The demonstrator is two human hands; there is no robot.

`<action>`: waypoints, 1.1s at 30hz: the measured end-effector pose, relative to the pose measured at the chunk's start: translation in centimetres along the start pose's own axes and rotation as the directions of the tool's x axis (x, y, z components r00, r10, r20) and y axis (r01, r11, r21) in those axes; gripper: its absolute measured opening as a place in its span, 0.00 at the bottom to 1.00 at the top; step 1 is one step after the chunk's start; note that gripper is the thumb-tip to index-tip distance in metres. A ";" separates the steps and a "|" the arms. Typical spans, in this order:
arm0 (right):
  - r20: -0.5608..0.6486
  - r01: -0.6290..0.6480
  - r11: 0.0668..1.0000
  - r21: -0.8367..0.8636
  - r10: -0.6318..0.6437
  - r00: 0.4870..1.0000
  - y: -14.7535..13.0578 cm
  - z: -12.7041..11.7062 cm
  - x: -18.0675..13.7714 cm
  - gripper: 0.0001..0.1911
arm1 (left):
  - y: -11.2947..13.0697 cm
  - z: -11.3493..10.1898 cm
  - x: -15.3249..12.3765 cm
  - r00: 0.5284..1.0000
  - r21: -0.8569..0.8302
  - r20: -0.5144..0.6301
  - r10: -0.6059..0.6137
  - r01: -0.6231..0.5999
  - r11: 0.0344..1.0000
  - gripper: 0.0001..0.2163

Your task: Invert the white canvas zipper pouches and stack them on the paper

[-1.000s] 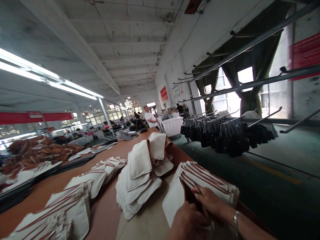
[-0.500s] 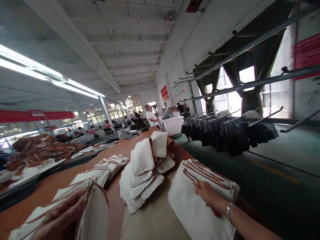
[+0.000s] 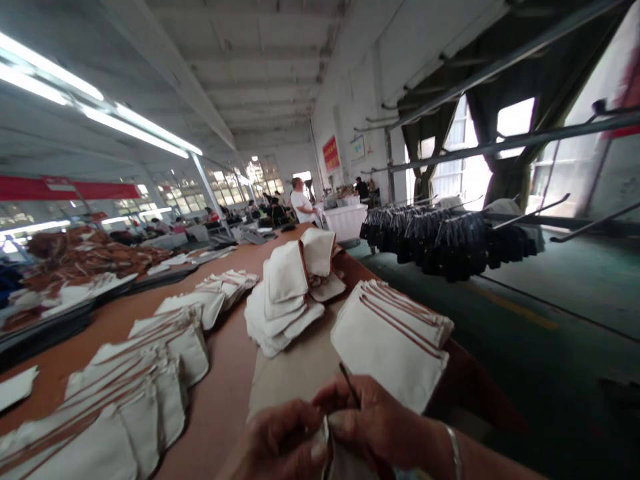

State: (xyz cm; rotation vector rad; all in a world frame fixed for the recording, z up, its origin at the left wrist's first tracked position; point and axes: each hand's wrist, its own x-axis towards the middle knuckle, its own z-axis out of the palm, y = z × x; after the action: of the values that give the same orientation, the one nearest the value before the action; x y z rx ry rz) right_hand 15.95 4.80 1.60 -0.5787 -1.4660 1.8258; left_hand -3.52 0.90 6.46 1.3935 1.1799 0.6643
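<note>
**Bench item: fabric piece in hand, near table edge**

- White fabric piece: low at the near end of the brown table, pinched between both hands. It is mostly hidden, and its visible edge runs upright.
- Left hand: fingers closed on the piece.
- Right hand: closed on the piece, and also clamping a thin dark tool. The tool's long axis slants up and away, tip leaning left.
- Stack of white pouches: just beyond the right hand.
- White bin: far off, contents unreadable.

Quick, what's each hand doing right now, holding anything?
Left hand: closed, pinching a white fabric piece.
Right hand: closed on the same white fabric piece, with a thin dark tool poking up between its fingers.
</note>
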 end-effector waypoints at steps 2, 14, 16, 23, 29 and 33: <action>-0.038 -0.025 0.999 -0.031 0.024 0.999 1.3 -0.1 -1.3 0.17 | -0.4 0.7 -0.7 1.000 -0.010 0.018 -0.013 0.013 1.000 0.15; 0.053 0.224 0.707 -0.671 -0.256 0.965 3.6 0.2 -5.0 0.06 | -4.6 2.2 -2.5 0.991 0.022 0.112 -0.068 0.066 0.998 0.11; 0.010 0.181 0.730 -0.659 -0.233 0.973 3.3 0.6 -4.9 0.07 | -4.7 2.5 -2.4 0.993 -0.004 0.081 -0.086 0.086 0.996 0.12; 0.034 -0.266 0.954 0.142 0.264 0.964 2.9 1.2 -4.3 0.11 | -5.7 4.3 -2.7 0.959 -0.332 -0.036 -0.279 0.252 0.909 0.15; 0.047 -0.267 0.962 0.064 0.264 0.963 2.6 1.8 -4.4 0.12 | -5.0 3.6 -3.3 0.975 -0.402 0.049 -0.219 0.220 0.889 0.16; 0.045 -0.272 0.962 0.007 0.271 0.961 2.6 1.7 -4.0 0.12 | -4.9 2.9 -3.2 0.975 -0.372 0.073 -0.210 0.222 0.901 0.13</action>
State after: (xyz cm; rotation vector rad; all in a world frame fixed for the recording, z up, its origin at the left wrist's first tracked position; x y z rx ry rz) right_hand 16.63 0.40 -0.81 -0.7699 -1.4592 2.0681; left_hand -3.33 -3.77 1.96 0.9285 1.0931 0.6678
